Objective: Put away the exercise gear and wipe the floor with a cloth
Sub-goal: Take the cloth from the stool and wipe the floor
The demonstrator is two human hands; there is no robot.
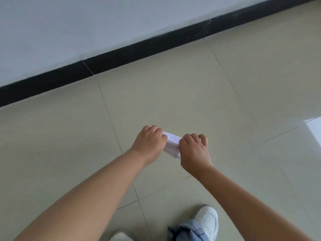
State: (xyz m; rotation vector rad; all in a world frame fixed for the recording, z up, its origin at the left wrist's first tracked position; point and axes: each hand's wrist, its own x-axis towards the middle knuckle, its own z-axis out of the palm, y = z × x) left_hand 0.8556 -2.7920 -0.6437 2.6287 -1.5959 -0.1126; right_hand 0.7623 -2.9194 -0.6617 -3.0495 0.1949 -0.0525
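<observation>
Both hands are out in front over the tiled floor [173,84], each curled tight on one end of a white cloth [172,144]: the left hand [150,142] and the right hand [193,152]. The cloth looks bunched or folded between them, held above the floor. A white shoe [207,221] stands below, and a black skirting [121,56] runs along the wall.

Pale tiled floor [173,94], thin grout lines, glossy glare at right. Black skirting [121,54] along wall edge. White shoe [206,221] on tiles near bottom; second shoe [119,237] barely visible.
</observation>
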